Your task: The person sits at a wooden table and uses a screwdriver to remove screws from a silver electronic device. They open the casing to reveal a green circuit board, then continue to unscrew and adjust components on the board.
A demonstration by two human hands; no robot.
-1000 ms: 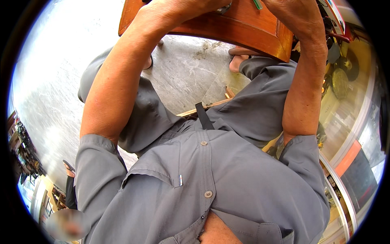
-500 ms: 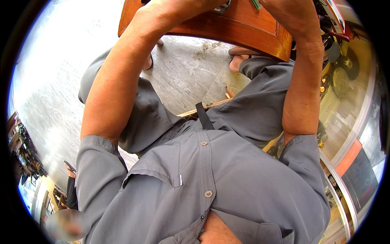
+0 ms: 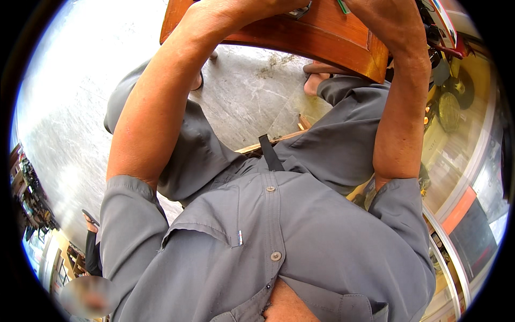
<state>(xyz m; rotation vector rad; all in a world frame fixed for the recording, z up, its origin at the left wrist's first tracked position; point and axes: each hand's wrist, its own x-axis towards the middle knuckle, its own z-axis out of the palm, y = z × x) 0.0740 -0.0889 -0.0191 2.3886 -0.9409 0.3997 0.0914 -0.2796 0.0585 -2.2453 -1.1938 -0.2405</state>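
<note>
Both my hands are over a reddish-brown wooden table (image 3: 300, 37) at the top edge of the view, and their fingers are cut off there. My left hand (image 3: 255, 7) shows only its wrist and back, close to a small metal piece (image 3: 300, 9) on the tabletop. Beside my right hand (image 3: 370, 9) a thin green item (image 3: 343, 6) pokes out; whether that hand grips it or only lies near it cannot be made out.
Below the table is a grey floor (image 3: 247, 96). A glass display case (image 3: 461, 139) with gold-coloured items stands close on my right. Dark goods crowd the table's right end. At lower left, another person's black-clad leg (image 3: 93, 252) and sandalled foot show.
The table and the things on it appear shifted very slightly to the right. Both arms keep nearly the same pose.
</note>
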